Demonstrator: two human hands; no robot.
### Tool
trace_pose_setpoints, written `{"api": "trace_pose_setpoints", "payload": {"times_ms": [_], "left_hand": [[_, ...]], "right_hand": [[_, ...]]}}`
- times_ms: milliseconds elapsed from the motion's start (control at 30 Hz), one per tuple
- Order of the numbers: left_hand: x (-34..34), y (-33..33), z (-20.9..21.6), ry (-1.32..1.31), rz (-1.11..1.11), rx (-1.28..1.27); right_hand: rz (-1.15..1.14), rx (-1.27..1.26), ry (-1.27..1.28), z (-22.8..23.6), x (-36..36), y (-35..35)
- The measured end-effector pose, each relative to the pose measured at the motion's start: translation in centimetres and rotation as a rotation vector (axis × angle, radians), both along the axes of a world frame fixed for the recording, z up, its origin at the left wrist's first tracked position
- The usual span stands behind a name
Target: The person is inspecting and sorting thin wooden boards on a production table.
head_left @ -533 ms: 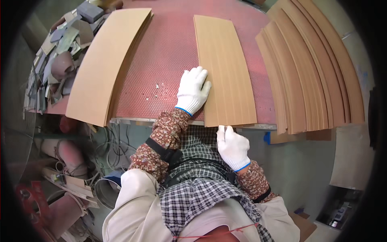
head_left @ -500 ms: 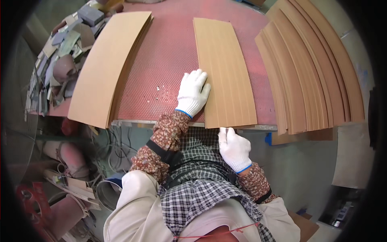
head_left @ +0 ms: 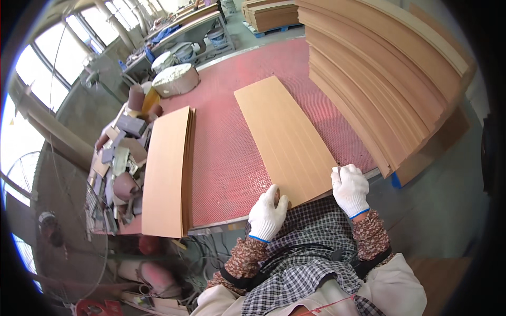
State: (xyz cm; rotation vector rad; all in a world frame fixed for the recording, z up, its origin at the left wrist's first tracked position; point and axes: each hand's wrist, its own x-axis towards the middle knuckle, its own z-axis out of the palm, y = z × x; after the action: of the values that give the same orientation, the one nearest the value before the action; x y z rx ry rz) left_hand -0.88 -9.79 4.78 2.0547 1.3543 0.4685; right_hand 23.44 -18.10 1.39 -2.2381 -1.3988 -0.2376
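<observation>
Red mesh table, both gloved hands gripping near edge of wood panel: left hand, right hand

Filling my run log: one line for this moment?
left hand: near edge of board | right hand: board corner | stacks: left, right

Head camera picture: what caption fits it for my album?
Two gloved hands, left hand and right hand, grip the near end of a wood panel on a red table.
</observation>
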Motion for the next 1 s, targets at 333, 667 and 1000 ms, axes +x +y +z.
{"api": "trace_pose_setpoints", "payload": {"times_ms": [333,667,1000], "left_hand": [[-3.3,1.0,-1.9,-0.526,0.287,-0.269],[-8.2,1.0,2.2,-0.75,0.336,-0.216],[-20.9,0.5,3.7,-0.644,0.562,0.038]], "right_hand": [[0.132,0.014,0.308,1.5,-2.2,-1.0],[0.368,-0.148,0.599,5.3,-6.0,0.9],[0.866,0.051,0.649,4.7,-16.1,7.0]]}}
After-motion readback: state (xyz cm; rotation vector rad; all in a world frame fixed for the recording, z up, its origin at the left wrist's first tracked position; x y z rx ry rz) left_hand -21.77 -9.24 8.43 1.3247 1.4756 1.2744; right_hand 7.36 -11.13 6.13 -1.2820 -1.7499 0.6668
